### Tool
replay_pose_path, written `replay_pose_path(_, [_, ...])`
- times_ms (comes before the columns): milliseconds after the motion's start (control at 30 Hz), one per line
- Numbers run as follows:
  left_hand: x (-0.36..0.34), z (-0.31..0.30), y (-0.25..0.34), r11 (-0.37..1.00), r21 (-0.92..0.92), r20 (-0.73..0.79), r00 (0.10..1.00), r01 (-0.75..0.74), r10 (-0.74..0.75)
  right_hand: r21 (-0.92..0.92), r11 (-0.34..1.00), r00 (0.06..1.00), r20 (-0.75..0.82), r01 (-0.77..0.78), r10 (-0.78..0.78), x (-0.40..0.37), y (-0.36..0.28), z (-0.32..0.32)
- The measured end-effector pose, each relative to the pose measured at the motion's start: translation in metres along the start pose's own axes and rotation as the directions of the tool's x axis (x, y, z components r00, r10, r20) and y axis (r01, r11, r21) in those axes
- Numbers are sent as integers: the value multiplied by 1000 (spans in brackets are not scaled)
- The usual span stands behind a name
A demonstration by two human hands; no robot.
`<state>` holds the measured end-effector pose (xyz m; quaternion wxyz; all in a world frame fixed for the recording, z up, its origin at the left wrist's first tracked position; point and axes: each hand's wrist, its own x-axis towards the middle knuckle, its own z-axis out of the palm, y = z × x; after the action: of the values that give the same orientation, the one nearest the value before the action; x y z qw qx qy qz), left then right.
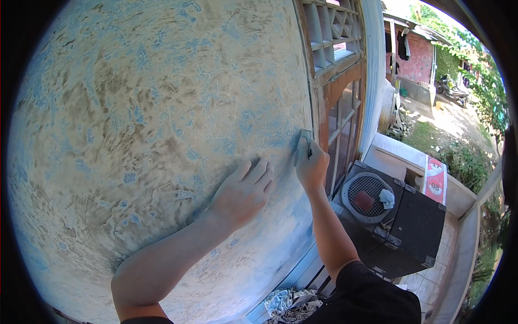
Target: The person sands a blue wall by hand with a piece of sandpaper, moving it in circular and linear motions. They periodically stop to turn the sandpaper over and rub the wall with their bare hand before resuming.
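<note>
A wall (pixel 178 124) with worn, patchy cream and blue paint fills the left and middle of the view. My left hand (pixel 243 189) rests against it, fingers stretched out and holding nothing. Up and to the right, my right hand (pixel 313 170) is closed around a small flat grey piece (pixel 304 141), whose exact kind I cannot make out. That piece lies along the wall close to the brown wooden frame (pixel 317 102) of a window or door. My right fingers partly hide it.
A black speaker box (pixel 415 221) with a round grille (pixel 370 197) stands at the lower right; a white crumpled cloth (pixel 386 198) lies on the grille. Patterned fabric (pixel 294 305) lies below. Beyond a low porch wall (pixel 467 243) are plants and a pink building (pixel 418 63).
</note>
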<state>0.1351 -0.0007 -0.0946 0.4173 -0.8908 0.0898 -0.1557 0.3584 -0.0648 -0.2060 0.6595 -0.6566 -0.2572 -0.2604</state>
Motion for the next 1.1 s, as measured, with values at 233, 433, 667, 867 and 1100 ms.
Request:
replay_pose_path(233, [2, 1, -1, 999, 34, -66, 998, 10, -7, -12, 998, 995, -83, -62, 61, 6, 3, 11])
replay_pose_path(433, [5, 0, -3, 998, 42, -112, 993, 44, -39, -70, 997, 995, -83, 41, -46, -5, -9, 13])
replay_pose_path(667, [6, 1, -3, 999, 17, -117, 992, 44, -42, 154, 960, 967, -65, -233, 245, 31, 10, 18])
replay_pose_path(867, [10, 3, -4, 999, 10, -146, 988, 48, -46, 15, 998, 994, -90, -68, 69, 12, 3, 17])
replay_pose_path(1100, [7, 4, -5, 997, 44, -154, 987, 57, -50, 253, 934, 959, -64, -253, 277, 22, 11, 23])
